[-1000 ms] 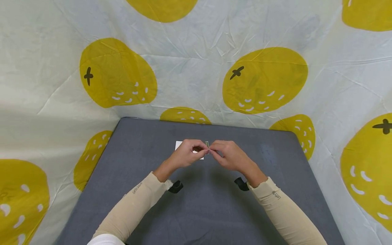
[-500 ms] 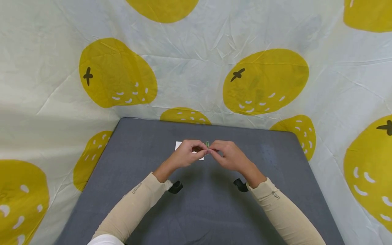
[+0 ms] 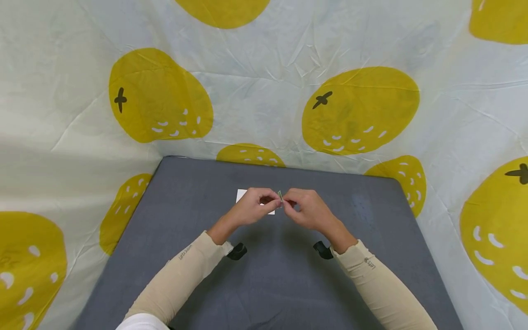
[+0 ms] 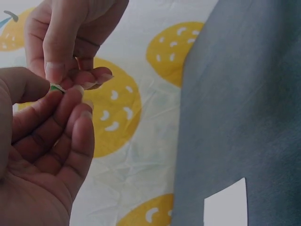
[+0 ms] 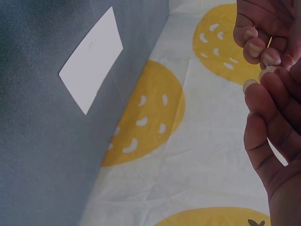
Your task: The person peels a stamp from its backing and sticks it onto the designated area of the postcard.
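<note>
Two cream sleeves [image 3: 175, 272] carry dark lettering near the cuffs: it begins "Lets" on each, and the rest is too small or bent to read with confidence. A faint mark sits on the white card [image 5: 94, 61], likewise too small to make out. The left hand [image 3: 255, 205] pinches a small green piece [image 4: 57, 88] between thumb and index finger, those two tips closed on it, while its other fingers curve loosely beside. The right hand [image 3: 308, 208] comes from the opposite side with thumb and index tips drawn close together right at the piece; whether they grip it or only touch it, I cannot tell. The piece, green with a pale edge, sits between the two sets of fingertips, its upper end poking above them in the head view; most of it is hidden by fingers. In that view the card shows partly behind the left hand, lying flat on the grey table [image 3: 264, 293], well apart from the table's far edge. Beyond that edge rises a white cloth [image 3: 255, 105] printed with yellow fruit, and it also flanks both sides. Toward the person, a broad stretch of grey surface runs between the forearms, with a black wrist mount [image 3: 237, 251] jutting inward from the left cuff and another from the right.
</note>
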The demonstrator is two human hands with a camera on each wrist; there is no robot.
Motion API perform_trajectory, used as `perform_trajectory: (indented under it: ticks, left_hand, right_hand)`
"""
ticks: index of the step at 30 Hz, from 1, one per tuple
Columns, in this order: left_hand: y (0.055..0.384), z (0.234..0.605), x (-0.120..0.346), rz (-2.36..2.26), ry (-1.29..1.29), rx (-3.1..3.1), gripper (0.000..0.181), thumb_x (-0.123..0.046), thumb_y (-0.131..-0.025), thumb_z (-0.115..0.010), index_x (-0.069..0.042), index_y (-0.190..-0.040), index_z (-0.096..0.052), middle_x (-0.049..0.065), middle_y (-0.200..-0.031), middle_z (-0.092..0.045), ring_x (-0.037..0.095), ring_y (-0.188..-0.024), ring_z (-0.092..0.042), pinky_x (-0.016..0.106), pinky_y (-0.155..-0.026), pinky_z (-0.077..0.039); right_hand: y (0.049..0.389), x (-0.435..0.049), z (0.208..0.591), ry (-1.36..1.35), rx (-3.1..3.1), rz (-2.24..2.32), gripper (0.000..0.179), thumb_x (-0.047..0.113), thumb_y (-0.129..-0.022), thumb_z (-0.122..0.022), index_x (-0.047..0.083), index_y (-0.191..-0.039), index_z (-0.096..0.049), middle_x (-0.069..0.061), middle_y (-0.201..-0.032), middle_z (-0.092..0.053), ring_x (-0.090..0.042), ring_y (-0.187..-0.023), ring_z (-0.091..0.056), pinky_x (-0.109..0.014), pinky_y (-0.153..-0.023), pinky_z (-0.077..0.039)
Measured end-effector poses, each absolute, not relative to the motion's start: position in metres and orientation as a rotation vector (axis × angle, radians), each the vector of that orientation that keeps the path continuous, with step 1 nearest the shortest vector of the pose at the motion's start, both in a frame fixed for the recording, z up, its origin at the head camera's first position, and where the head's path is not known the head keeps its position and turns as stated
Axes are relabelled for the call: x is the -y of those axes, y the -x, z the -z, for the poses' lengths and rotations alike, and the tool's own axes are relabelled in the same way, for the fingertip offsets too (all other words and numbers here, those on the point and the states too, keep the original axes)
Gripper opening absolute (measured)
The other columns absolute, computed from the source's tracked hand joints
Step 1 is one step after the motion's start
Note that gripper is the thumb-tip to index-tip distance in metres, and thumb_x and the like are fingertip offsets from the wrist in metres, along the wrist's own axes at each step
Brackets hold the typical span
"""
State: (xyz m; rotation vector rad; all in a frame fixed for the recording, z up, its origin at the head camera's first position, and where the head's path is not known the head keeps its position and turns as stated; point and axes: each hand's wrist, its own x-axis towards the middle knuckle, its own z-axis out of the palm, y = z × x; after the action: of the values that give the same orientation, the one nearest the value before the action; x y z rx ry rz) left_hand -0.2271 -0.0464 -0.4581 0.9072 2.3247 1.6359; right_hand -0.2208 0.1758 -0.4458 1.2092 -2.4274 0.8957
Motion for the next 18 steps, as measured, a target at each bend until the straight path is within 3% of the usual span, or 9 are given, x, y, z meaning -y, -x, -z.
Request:
perform_trajectory:
  ticks: [5, 11, 18]
  left_hand:
    - [0.2265, 0.4547, 0.0443, -1.573, -0.897, -2.393, 0.021, -0.02, -0.102, -0.068, -0.002, -0.106, -0.078, 0.012, -0.097, -0.077, 0.009, -0.08, -0.067, 0.023, -0.078, -0.059]
    - [0.2252, 0.4527, 0.0424, -1.529, -0.935, -2.471, 0.017, -0.017, -0.103, -0.066, -0.006, -0.103, -0.079, 0.006, -0.091, -0.077, 0.006, -0.076, -0.066, 0.021, -0.075, -0.058]
    - [0.22, 0.4548, 0.0404, -1.604, -0.896, -2.499, 0.018, -0.014, -0.102, -0.065, -0.003, -0.1, -0.078, 0.009, -0.088, -0.077, 0.007, -0.074, -0.065, 0.023, -0.073, -0.058]
  right_hand:
    - [0.2201, -0.1753, 0.4453, -1.197, 2.43, -0.882, 0.013, 0.001, -0.092, -0.07, 0.013, -0.087, -0.074, 0.002, -0.077, -0.068, -0.007, -0.066, -0.059, -0.025, -0.063, -0.055]
    - [0.2205, -0.176, 0.4451, -1.198, 2.431, -0.9, 0.013, 0.0, -0.092, -0.071, 0.012, -0.088, -0.074, 0.002, -0.079, -0.069, -0.006, -0.068, -0.06, -0.027, -0.064, -0.057]
    - [0.2203, -0.1761, 0.4482, -1.178, 2.414, -1.021, 0.014, -0.002, -0.092, -0.07, 0.011, -0.089, -0.076, 0.0, -0.08, -0.071, -0.007, -0.071, -0.064, -0.03, -0.067, -0.061]
